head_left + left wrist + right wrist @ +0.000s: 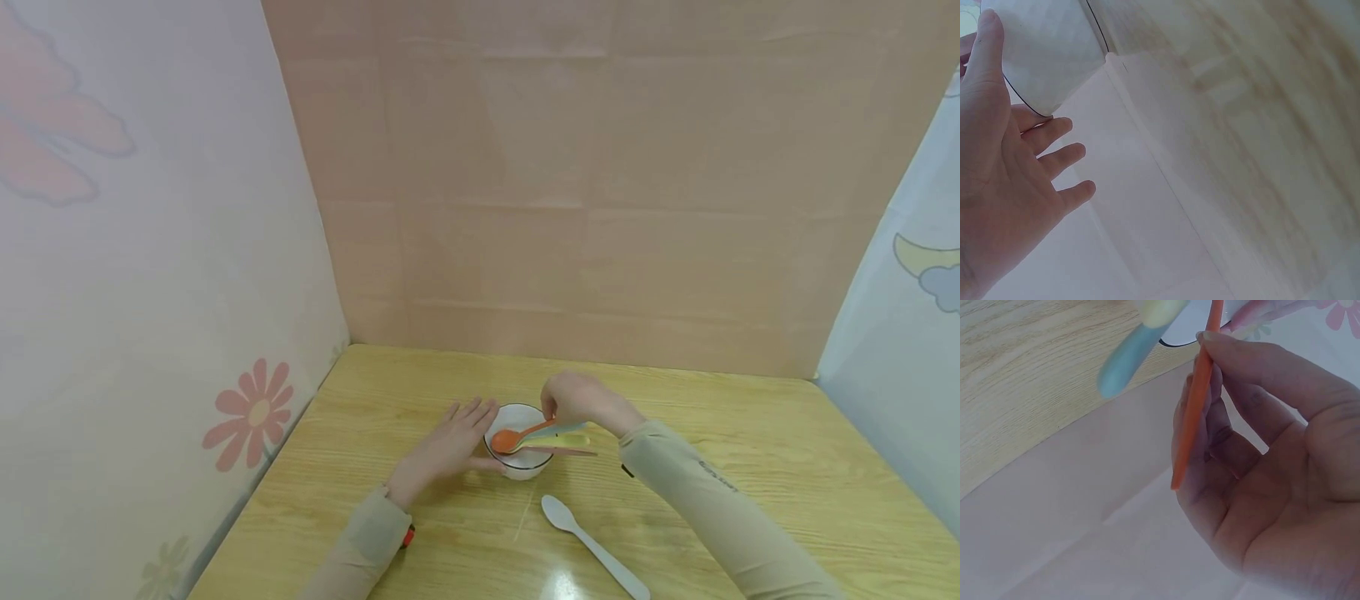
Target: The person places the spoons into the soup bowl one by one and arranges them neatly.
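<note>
A white bowl [521, 473] with a dark rim stands on the table, also seen as a white wall [1054, 50] in the left wrist view. My left hand [452, 442] holds its left side, thumb at the near side and fingers at the far side. Over the bowl, my right hand [576, 398] pinches the handle of an orange spoon [506, 442] between thumb and fingers. The handle [1192, 419] crosses the fingers in the right wrist view. A yellow handle [577, 440], a pinkish handle [579, 452] and a light blue handle [1125, 362] stick out of the bowl's right side.
A white spoon [592, 546] lies on the wooden table [712, 517] in front of the bowl. A tan sheet [562, 208] hangs behind the table, and patterned sheets [187, 250] stand at both sides.
</note>
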`<act>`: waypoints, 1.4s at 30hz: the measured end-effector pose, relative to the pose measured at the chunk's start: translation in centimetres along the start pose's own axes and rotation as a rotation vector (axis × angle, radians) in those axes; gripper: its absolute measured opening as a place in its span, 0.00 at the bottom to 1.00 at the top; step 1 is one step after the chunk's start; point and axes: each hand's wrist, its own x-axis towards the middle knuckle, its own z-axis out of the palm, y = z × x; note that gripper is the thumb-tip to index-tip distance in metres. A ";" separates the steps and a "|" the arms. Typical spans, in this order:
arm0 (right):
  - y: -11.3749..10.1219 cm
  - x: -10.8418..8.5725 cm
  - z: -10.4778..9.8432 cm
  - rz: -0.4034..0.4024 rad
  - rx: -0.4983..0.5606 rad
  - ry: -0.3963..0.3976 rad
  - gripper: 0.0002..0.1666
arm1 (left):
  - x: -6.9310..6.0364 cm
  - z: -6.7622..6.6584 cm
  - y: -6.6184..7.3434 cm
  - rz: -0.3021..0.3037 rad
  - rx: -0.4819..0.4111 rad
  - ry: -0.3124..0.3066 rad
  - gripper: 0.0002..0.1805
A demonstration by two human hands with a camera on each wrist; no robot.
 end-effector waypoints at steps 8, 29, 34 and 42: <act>0.0 0.4 0.0 -0.002 -0.010 0.003 0.12 | -0.1 -0.1 0.0 0.003 -0.009 0.006 0.55; 0.8 0.8 0.5 0.038 0.054 0.013 0.15 | 0.2 0.0 0.1 0.004 0.003 0.002 0.55; 1.1 0.6 0.5 0.039 0.063 0.022 0.15 | 0.2 0.1 0.2 0.000 -0.004 -0.009 0.55; 1.6 -0.1 0.2 0.035 0.079 0.045 0.15 | 0.3 0.1 0.3 0.004 -0.012 -0.007 0.55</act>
